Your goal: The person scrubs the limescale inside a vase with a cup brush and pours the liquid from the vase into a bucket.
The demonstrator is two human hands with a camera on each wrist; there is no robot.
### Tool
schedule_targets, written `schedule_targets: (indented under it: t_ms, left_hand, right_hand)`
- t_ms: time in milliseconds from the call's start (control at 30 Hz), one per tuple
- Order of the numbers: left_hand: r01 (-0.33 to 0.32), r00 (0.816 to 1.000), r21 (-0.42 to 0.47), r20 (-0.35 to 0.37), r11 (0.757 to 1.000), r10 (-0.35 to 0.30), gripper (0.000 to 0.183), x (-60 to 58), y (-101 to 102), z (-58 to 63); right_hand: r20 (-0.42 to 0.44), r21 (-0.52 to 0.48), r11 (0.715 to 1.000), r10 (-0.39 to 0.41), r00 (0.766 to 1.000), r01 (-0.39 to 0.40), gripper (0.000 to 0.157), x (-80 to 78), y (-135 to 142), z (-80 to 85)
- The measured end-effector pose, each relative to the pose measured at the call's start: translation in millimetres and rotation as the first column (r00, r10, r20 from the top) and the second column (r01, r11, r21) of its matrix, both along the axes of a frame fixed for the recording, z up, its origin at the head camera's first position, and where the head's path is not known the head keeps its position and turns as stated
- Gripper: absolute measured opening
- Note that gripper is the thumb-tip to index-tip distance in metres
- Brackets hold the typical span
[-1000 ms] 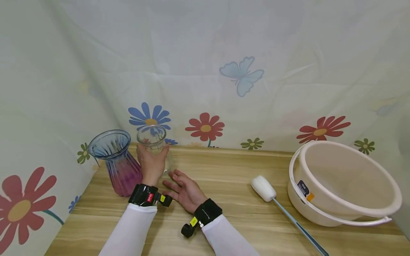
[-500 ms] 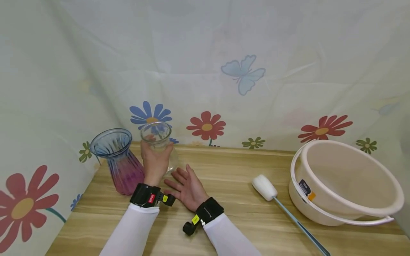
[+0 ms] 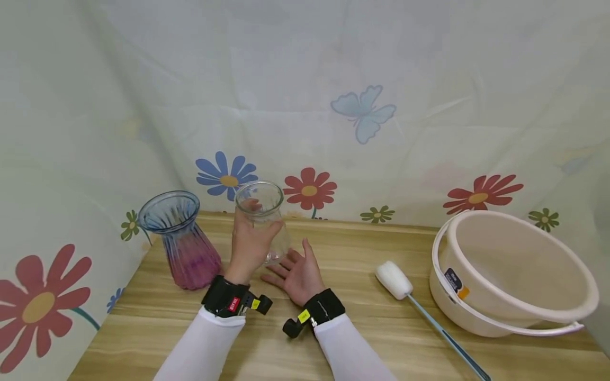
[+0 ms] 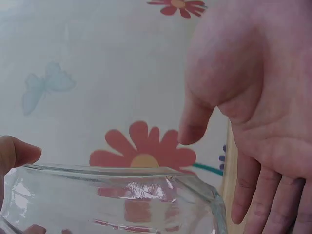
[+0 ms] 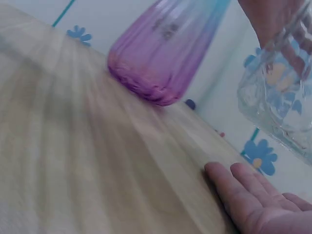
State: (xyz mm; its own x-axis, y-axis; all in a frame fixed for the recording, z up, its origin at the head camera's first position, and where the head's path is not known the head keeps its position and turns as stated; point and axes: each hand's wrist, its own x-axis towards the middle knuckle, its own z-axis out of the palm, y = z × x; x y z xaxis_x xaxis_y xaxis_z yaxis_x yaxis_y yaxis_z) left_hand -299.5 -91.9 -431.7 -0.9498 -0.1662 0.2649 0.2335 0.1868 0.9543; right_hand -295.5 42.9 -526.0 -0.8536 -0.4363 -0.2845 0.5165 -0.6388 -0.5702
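Observation:
My left hand point(image 3: 250, 243) grips a clear glass vase point(image 3: 278, 241) around its neck and holds it above the table. The vase leans slightly, its mouth facing up. Just under its base, my right hand point(image 3: 302, 278) lies palm up with extended fingers. In the right wrist view a small gap shows between the glass base point(image 5: 280, 107) and the right fingers point(image 5: 234, 190). The left wrist view catches the vase's side point(image 4: 136, 200) and the right palm point(image 4: 263, 87). Left of both hands stands a ribbed blue-to-purple glass vase point(image 3: 190, 256).
A white sponge brush point(image 3: 393, 280) with a long blue handle lies right of the hands on the wooden table point(image 3: 348, 254). Farther right is a pale pink bucket point(image 3: 476, 312), its handle lowered. A flower-printed curtain point(image 3: 295, 132) closes off the back and left.
My left hand has carried the clear vase to the right and up, away from the coloured vase. My right hand has shifted right along with it, its palm turning further up.

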Motion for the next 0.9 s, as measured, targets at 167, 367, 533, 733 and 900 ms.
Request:
schedule_targets:
  t_ms: [167, 367, 533, 733, 900]
  left_hand:
    - [0.089, 0.996, -0.018, 0.011, 0.996, -0.089, 0.074, 9.7, 12.3, 4.4]
    - [0.171, 0.985, -0.046, -0.008, 0.984, -0.172, 0.072, 15.4, 25.6, 5.1]
    - [0.222, 0.975, -0.066, -0.009, 0.973, -0.223, 0.075, 16.8, 31.1, 1.8]
    - [0.277, 0.961, -0.074, 0.029, 0.958, -0.275, 0.074, 20.9, 33.8, 1.8]
    - [0.349, 0.937, -0.092, 0.039, 0.933, -0.347, 0.077, 26.6, 36.6, 2.4]
  right_hand:
    - [0.013, -0.015, 1.0, -0.02, 1.0, 0.02, 0.086, -3.1, 18.0, 3.8]
    - [0.011, -0.011, 0.999, -0.044, 0.999, 0.044, 0.066, -2.6, 36.0, 14.7]
    - [0.008, 0.064, 0.996, -0.056, 0.998, 0.056, 0.06, 1.9, 43.4, 21.8]
    - [-0.051, 0.22, 0.974, -0.032, 0.998, 0.043, 0.049, 11.1, 48.8, 33.0]
    - [-0.106, 0.345, 0.938, 0.027, 0.994, 0.011, 0.049, 23.5, 62.8, 40.7]
